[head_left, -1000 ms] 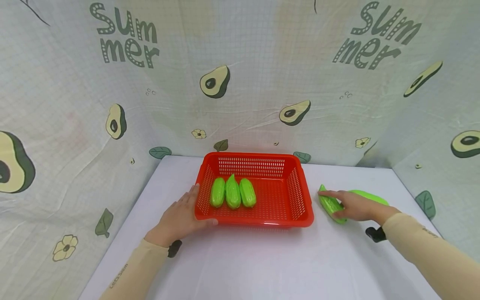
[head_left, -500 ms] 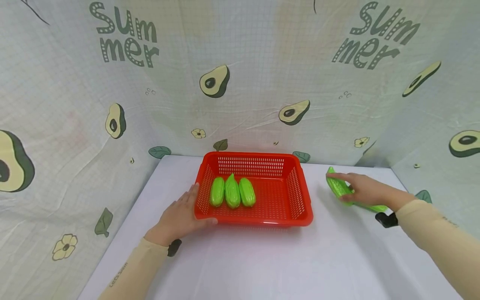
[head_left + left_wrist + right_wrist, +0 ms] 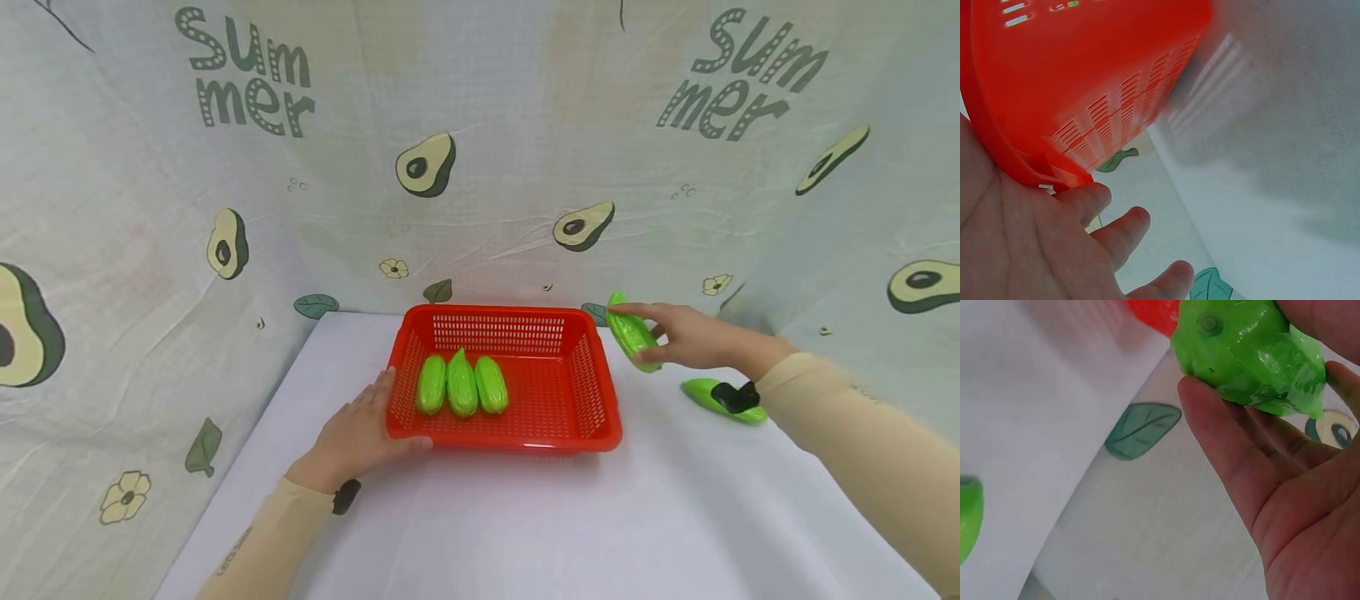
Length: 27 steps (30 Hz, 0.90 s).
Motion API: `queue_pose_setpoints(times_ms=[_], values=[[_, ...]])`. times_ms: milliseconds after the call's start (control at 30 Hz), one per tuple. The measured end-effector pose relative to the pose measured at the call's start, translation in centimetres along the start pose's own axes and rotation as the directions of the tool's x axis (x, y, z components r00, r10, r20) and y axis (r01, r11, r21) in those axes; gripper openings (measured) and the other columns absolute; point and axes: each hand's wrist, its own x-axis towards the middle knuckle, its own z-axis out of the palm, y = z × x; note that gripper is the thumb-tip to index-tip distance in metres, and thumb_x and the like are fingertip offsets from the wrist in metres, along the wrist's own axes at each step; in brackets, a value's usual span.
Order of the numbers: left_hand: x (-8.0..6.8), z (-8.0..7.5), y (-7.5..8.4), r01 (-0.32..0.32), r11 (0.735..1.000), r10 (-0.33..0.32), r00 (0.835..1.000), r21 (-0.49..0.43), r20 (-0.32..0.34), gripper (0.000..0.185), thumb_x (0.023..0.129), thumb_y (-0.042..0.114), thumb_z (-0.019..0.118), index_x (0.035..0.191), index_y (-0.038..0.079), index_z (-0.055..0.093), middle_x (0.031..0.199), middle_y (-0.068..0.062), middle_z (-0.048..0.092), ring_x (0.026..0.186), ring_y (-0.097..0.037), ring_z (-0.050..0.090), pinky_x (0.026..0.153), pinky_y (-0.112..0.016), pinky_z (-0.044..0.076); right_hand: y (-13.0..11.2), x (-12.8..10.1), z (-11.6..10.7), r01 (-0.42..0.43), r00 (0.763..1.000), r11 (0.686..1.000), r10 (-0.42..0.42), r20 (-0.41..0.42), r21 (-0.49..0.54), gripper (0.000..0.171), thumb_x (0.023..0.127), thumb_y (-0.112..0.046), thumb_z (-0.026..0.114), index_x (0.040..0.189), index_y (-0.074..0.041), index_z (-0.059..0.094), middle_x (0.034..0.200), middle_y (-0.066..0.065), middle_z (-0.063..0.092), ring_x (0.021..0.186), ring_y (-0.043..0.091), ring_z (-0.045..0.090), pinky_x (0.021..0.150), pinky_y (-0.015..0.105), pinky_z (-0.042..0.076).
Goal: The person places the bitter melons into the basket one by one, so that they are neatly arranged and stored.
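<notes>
A printed cloth (image 3: 480, 167) with avocados and the word "Summer" hangs behind and at both sides of the white bench (image 3: 525, 533). On the bench stands a red basket (image 3: 600, 417) with slotted walls, near the middle, a little to the far side.

The left hand (image 3: 360, 437) lies at the 9 o'clock side of the basket, at its near left corner. Its fingers are almost straight along the side wall and the thumb lies along the front rim; in the left wrist view the palm (image 3: 1016, 244) touches the red rim (image 3: 997, 144) and the fingers are relaxed, not curled around it.

The right hand (image 3: 686, 337) is in the air at about 2 o'clock from the basket, just outside its far right corner. It holds one green toy vegetable (image 3: 632, 333), with the fingers above and the thumb below; the right wrist view shows this vegetable (image 3: 1250, 353) pinched between the fingertips.

Inside the basket three green vegetables (image 3: 461, 385) lie side by side, touching, in the left half. One more green vegetable (image 3: 705, 393) lies on the bench at 3 o'clock from the basket, partly hidden by the black wrist strap (image 3: 737, 397).
</notes>
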Motion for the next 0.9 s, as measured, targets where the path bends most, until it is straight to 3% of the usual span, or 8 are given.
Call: queue_pose_setpoints(times_ms=[200,367,567,900], values=[[0.0,0.0,0.0,0.006,1.000,-0.006,1.000,0.002,-0.001,0.131,0.070,0.086,0.059,0.159,0.003,0.011,0.160,-0.018,0.026,0.143,-0.042,0.030,0.108,-0.063,0.033,-2.5,2.8,1.7,0.016,0.999,0.996,-0.020,0.042,0.088,0.076,0.088,-0.015,0.077,0.154,-0.029,0.040,0.142,0.012,0.049,0.114,0.038,0.058,0.069,0.035,0.059],[0.0,0.0,0.0,0.012,1.000,-0.012,1.000,0.002,-0.004,0.131,0.070,0.086,0.060,0.159,0.003,0.012,0.161,-0.018,0.026,0.143,-0.042,0.029,0.108,-0.063,0.032,-4.8,5.5,3.0,0.070,0.995,0.995,-0.074,0.068,0.065,0.077,0.088,-0.018,0.078,0.154,-0.029,0.040,0.136,0.010,0.053,0.111,0.034,0.058,0.074,0.035,0.058],[0.1,0.1,-0.1,0.009,1.000,-0.009,1.000,0.010,-0.005,0.132,0.069,0.087,0.059,0.160,0.004,0.012,0.161,-0.017,0.025,0.144,-0.041,0.028,0.108,-0.064,0.032,-6.8,8.4,4.5,0.118,0.986,0.993,-0.120,0.115,0.019,0.077,0.087,-0.021,0.079,0.154,-0.029,0.040,0.119,0.006,0.059,0.095,0.026,0.057,0.071,0.035,0.053],[0.1,0.3,-0.4,0.004,1.000,-0.004,1.000,0.016,-0.014,0.132,0.069,0.088,0.058,0.159,0.004,0.013,0.161,-0.017,0.025,0.144,-0.041,0.029,0.108,-0.063,0.032,-7.1,11.8,7.4,0.044,0.979,0.995,-0.060,0.195,0.087,0.076,0.087,-0.021,0.079,0.153,-0.028,0.041,0.134,0.007,0.052,0.113,0.028,0.052,0.086,0.036,0.054]])
